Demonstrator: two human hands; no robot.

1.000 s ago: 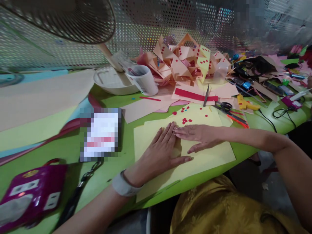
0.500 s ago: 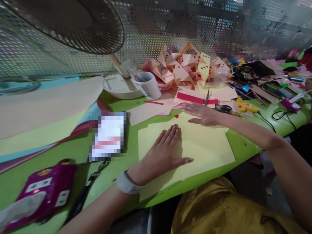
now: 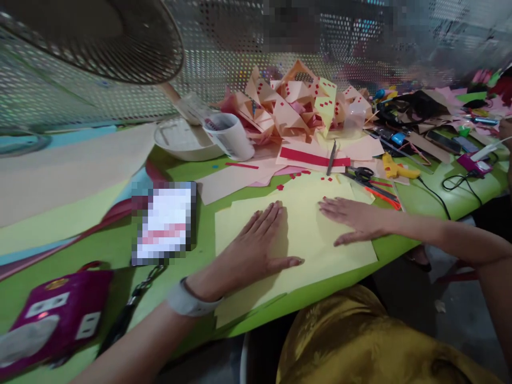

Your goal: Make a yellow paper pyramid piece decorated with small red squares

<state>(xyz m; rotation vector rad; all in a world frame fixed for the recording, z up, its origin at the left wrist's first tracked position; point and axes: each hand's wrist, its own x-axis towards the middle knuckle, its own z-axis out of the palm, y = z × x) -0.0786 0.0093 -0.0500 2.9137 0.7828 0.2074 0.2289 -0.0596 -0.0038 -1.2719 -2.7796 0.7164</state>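
Note:
Pale yellow paper sheets (image 3: pixel 308 248) lie overlapped on the green table near its front edge. My left hand (image 3: pixel 256 242) rests flat on their left part, fingers stretched out and thumb spread. On the right part lies my right hand (image 3: pixel 358 220), open, palm down, its fingers pointing left. Neither hand grips anything. Just past the sheets are small red paper pieces (image 3: pixel 280 187) and a red paper strip (image 3: pixel 314 157) on peach paper. Tweezers (image 3: pixel 332 158) lie across that strip. Black scissors (image 3: pixel 363 173) and an orange-handled cutter (image 3: pixel 383 198) are beyond my right hand.
A phone (image 3: pixel 166 224) and a purple power socket box (image 3: pixel 60 314) lie to the left. A fan (image 3: pixel 186 140) and a white cup (image 3: pixel 231 137) stand behind. Folded peach paper shapes (image 3: pixel 294 109) are heaped at the back. A yellow glue gun (image 3: pixel 396 168) sits right.
My right hand has moved back toward me and down onto the sheets, uncovering small red pieces and the orange-handled cutter. My left hand stays flat on the paper. The view has shifted slightly.

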